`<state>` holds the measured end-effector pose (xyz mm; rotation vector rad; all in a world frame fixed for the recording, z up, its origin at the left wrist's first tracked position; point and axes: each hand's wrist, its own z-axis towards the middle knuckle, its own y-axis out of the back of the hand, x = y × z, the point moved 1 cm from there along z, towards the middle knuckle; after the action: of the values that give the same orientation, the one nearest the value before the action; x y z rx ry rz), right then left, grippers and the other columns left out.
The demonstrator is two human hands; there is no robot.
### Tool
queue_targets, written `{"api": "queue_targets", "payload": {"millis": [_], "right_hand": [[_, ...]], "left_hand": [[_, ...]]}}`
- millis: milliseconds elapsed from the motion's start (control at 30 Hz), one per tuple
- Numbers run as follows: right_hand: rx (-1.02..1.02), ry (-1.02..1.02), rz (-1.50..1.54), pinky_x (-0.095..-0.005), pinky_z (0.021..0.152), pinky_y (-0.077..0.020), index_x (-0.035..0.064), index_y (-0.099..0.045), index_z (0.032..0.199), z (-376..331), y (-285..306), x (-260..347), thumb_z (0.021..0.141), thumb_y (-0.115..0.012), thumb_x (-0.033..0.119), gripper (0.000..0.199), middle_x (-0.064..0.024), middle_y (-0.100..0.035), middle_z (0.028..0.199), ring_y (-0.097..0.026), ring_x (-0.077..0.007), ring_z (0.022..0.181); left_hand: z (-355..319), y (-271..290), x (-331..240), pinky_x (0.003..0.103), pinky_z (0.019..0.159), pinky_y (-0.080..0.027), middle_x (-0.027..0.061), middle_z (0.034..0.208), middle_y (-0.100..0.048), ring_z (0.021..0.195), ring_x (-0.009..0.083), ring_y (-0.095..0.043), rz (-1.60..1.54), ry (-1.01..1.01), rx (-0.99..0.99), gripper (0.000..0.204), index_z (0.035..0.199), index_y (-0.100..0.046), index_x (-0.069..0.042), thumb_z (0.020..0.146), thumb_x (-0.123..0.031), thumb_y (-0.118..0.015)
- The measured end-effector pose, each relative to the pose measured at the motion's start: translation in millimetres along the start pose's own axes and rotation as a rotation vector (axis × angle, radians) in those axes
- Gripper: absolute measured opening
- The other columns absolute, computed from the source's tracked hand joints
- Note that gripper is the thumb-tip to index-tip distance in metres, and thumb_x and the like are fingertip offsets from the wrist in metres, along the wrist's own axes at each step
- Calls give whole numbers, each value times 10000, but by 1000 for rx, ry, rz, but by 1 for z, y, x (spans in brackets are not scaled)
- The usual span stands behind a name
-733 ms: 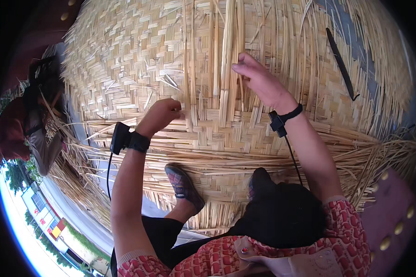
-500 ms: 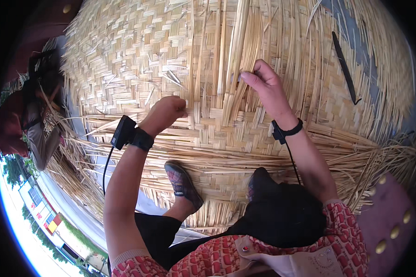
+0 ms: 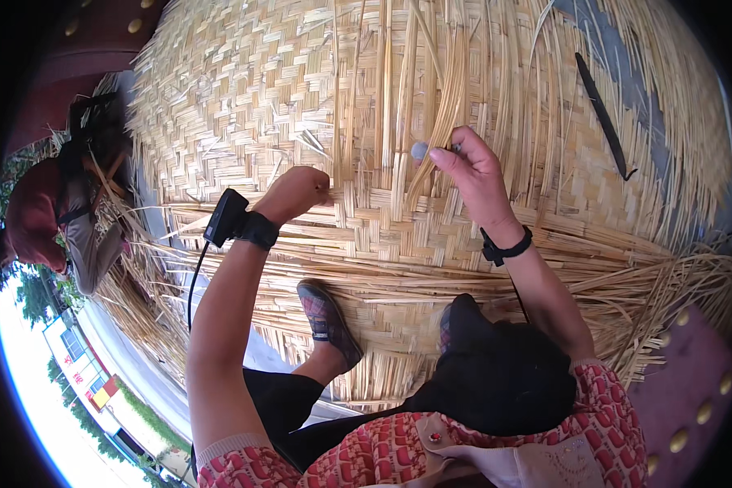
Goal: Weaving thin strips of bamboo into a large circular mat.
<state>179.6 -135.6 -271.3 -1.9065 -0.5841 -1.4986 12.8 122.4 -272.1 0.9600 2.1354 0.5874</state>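
My right hand is closed round a flat bundle of pale reed strips, its thumb on top. The bundle is lifted and curves up and away from the woven reed mat. A small grey-blue tip shows just left of my right thumb; I cannot make out what it is. To the left, my left hand rests low over the weave with its fingers curled in. Whatever those fingers grip is hidden beneath them. Between the hands, more long strips run lengthwise over the mat.
A long dark, thin tool with a hooked end lies on the mat at the right. Loose reeds spread at the lower right. Another person crouches at the far left beside a reed pile. My shoe stands on the mat.
My right hand has shifted slightly down, and the strips in it now bend more to the right, away from the strips beside them. The left hand stays almost in place.
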Motion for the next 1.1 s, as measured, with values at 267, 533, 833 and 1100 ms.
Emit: {"api": "queue_targets", "payload": {"millis": [267, 533, 833, 1100], "right_hand": [[-419, 477, -863, -297, 844, -503, 47, -453, 1298, -9, -15, 11, 948, -584, 64, 374, -150, -529, 1208, -601, -210, 1032], [150, -338, 2, -287, 932, -493, 30, -318, 1455, 33, -79, -37, 952, -604, 124, 586, -171, -515, 1323, -576, -237, 1183], [354, -229, -85, -253, 810, -510, 33, -587, 1258, 28, -85, -45, 912, -679, 152, 377, -70, -649, 1113, -613, -120, 923], [191, -21, -291, -386, 961, -475, 15, -361, 1396, 6, -65, -54, 925, -581, 112, 529, -223, -562, 1214, -596, -334, 1112]], "left_hand": [[2, 3, 1, 418, 786, -502, 169, 911, -697, 899, 352, -660, -65, 181, -35, 359, 915, -701, -53, 794, -390, -724], [-6, 12, -24, 424, 757, -478, 160, 743, -651, 750, 349, -630, -65, 183, 15, 357, 849, -682, -24, 827, -380, -702], [-7, -22, -10, 493, 838, -348, 81, 705, -598, 723, 302, -599, 149, 58, -286, 217, 775, -622, -87, 865, -279, -668], [-14, -21, -1, 405, 786, -332, 70, 695, -590, 707, 286, -581, 108, 9, -354, 264, 759, -582, -74, 858, -288, -702]]}}
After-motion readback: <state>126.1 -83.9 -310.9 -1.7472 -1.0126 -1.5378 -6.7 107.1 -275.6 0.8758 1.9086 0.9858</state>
